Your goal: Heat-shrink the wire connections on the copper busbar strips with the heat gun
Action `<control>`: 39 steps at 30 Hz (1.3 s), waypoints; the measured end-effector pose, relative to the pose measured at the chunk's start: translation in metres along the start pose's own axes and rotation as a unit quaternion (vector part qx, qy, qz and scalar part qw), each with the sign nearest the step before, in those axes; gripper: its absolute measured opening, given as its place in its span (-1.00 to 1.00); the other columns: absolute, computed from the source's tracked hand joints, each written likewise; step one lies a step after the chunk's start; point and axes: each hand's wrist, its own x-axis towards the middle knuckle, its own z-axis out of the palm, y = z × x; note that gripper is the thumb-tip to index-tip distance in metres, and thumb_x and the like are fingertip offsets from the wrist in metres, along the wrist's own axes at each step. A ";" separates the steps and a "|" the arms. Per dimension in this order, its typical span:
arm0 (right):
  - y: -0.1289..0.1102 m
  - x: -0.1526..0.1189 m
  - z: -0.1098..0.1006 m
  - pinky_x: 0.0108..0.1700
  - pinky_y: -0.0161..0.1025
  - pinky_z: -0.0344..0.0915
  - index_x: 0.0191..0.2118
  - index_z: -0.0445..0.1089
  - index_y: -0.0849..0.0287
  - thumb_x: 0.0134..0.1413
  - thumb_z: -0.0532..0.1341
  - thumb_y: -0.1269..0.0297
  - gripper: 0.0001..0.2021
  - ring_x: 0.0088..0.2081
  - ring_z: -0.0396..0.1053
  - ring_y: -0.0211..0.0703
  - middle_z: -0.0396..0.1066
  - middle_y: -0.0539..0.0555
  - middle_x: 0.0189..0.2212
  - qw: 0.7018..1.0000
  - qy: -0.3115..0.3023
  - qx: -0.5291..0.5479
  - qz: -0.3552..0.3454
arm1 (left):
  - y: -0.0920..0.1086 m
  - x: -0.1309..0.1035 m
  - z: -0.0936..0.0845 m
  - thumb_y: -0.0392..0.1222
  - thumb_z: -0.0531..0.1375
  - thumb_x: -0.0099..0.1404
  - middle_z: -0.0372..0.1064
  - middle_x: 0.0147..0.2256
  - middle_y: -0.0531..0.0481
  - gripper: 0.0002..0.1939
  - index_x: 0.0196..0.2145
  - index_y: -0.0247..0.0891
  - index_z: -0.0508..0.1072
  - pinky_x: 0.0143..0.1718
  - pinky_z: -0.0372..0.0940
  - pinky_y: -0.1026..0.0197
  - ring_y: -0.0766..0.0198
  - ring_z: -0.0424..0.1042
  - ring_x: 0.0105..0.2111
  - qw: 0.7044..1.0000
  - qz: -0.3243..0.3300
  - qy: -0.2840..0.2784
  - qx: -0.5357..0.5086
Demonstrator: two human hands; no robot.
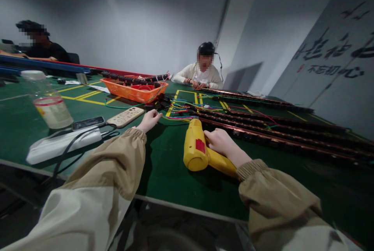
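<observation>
Right hand (220,142) gripped yellow heat gun (193,147); left fingers (156,115) pinched coloured wires (181,118) (ends gathered, work seemingly unfinished).

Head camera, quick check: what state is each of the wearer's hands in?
Left hand: fingertips drawn together by the coloured wires; whether it grips one cannot be told.
Right hand: closed, holding the yellow heat gun.

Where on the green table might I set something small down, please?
Bare green table shows between your left hand and the yellow heat gun; a dimmer patch seems free between your right sleeve and the dark bars. It is crowded around the bottle, power strip and beige phone, and where wires run near the orange basket.
</observation>
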 end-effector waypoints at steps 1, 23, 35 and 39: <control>-0.001 0.000 0.000 -0.12 -0.11 0.33 -0.09 0.32 0.26 0.19 0.13 0.14 -0.70 -0.21 0.37 -0.21 0.37 0.08 -0.20 1.000 0.001 -0.001 -0.004 | 0.001 0.000 0.000 0.06 0.09 0.13 0.19 -0.67 0.15 -0.69 -0.56 -0.21 0.19 -0.55 0.10 0.29 0.34 0.26 -0.65 1.000 0.001 0.002 0.000; -0.085 0.057 -0.028 -0.09 -0.08 0.32 -0.06 0.30 0.25 0.18 0.14 0.13 -0.68 -0.17 0.36 -0.19 0.36 0.09 -0.16 0.991 0.047 0.018 -0.121 | -0.002 0.005 0.001 0.01 0.16 0.07 0.07 -0.68 0.16 -0.69 -0.62 -0.22 0.19 -0.54 -0.05 0.28 0.36 0.08 -0.60 1.000 -0.004 0.024 -0.018; -0.078 0.054 -0.020 -0.09 -0.08 0.32 -0.05 0.30 0.25 0.18 0.14 0.13 -0.67 -0.16 0.36 -0.18 0.36 0.09 -0.16 0.991 0.043 0.028 -0.120 | 0.000 0.003 -0.003 0.09 0.16 0.04 0.13 -0.68 0.15 -0.66 -0.61 -0.24 0.23 -0.56 0.00 0.30 0.37 0.13 -0.63 0.999 0.005 -0.003 -0.049; -0.066 0.047 -0.014 -0.09 -0.08 0.32 -0.05 0.30 0.25 0.18 0.14 0.13 -0.68 -0.16 0.36 -0.18 0.35 0.10 -0.15 0.994 0.033 0.028 -0.104 | -0.002 0.001 -0.001 0.12 0.16 0.04 0.18 -0.67 0.15 -0.65 -0.56 -0.23 0.26 -0.58 0.06 0.30 0.36 0.21 -0.66 0.997 0.000 -0.001 -0.080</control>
